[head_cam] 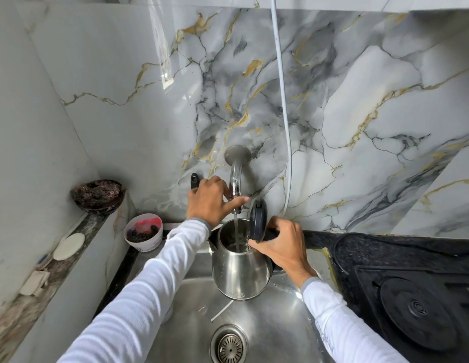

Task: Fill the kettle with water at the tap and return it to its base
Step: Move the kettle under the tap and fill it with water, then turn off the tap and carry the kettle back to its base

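Note:
A steel kettle [240, 271] hangs over the sink [264, 334] with its black lid [257, 220] flipped up. My right hand [281, 246] is shut on the kettle's black handle on the right side. A thin stream of water [236, 233] runs from the chrome wall tap [236, 179] into the kettle's open mouth. My left hand [215, 200] is closed on the tap near its spout, thumb stretched across it. The round black kettle base [418, 314] lies on the dark counter at the right.
A white cord [283, 100] hangs down the marble wall behind the kettle. A white cup of scrubbers [143, 233] stands at the sink's left corner. A dark bowl [97, 196] and soap pieces [68, 246] sit on the left ledge. The drain [229, 344] lies below.

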Motion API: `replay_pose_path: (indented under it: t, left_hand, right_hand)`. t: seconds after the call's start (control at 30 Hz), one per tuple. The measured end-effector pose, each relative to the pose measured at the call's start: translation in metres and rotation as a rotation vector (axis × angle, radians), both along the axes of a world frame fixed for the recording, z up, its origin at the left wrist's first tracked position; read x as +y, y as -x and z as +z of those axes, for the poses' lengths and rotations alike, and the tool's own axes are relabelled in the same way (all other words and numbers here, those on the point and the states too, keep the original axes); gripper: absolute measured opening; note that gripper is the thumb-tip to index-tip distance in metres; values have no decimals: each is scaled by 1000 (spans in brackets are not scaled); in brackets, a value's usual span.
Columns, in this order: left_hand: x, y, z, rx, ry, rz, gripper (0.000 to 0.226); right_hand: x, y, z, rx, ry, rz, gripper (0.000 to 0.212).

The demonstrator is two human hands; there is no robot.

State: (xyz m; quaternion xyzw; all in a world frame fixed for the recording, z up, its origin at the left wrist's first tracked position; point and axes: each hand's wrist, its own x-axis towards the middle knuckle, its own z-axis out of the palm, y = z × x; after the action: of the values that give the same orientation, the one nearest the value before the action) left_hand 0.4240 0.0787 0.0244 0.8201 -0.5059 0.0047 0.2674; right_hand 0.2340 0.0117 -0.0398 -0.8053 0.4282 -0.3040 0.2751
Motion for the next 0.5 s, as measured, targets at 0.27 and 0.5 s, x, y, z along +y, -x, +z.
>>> replay_pose_path:
  t: [0.27,0.5]
  left_hand:
    - [37,26,-17,-219,-10,31,82]
    - [99,60,-52,-329,-251,-192,116]
  right_hand:
    - [1,9,0,-16,17,9,60]
    - [3,45,16,-61,36,4,51]
